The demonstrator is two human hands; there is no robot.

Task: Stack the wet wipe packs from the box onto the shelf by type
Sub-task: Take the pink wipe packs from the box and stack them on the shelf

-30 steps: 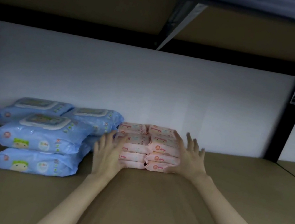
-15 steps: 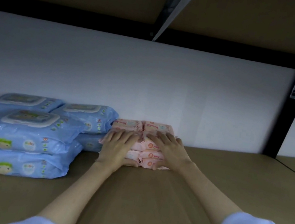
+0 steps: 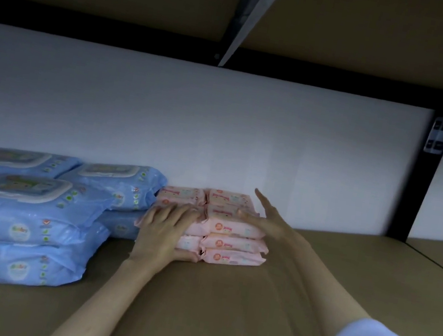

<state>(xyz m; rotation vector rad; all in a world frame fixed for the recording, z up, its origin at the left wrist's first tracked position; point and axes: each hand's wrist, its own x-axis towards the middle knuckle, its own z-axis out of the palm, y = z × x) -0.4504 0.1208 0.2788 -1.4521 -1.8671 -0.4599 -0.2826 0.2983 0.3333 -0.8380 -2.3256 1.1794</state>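
Small pink wet wipe packs [image 3: 234, 243] stand in two short stacks side by side near the back of the brown shelf board [image 3: 219, 314]. My left hand [image 3: 166, 229] lies over the left pink stack, fingers across its top and thumb at its front bottom. Straight fingers of my right hand [image 3: 267, 219] lie along the right side of the right stack, pointing at the wall. Large blue wet wipe packs [image 3: 25, 211] with white lids are piled in two stacks to the left of the pink ones.
A white wall [image 3: 248, 143] closes the back of the shelf. A dark shelf board and metal brace [image 3: 249, 14] hang overhead. A black upright post [image 3: 425, 184] stands at the right, with another shelf bay beyond it.
My right hand has lifted off the top of the pink packs and moved to their right side with fingers straightened. My left hand stays on the left stack.
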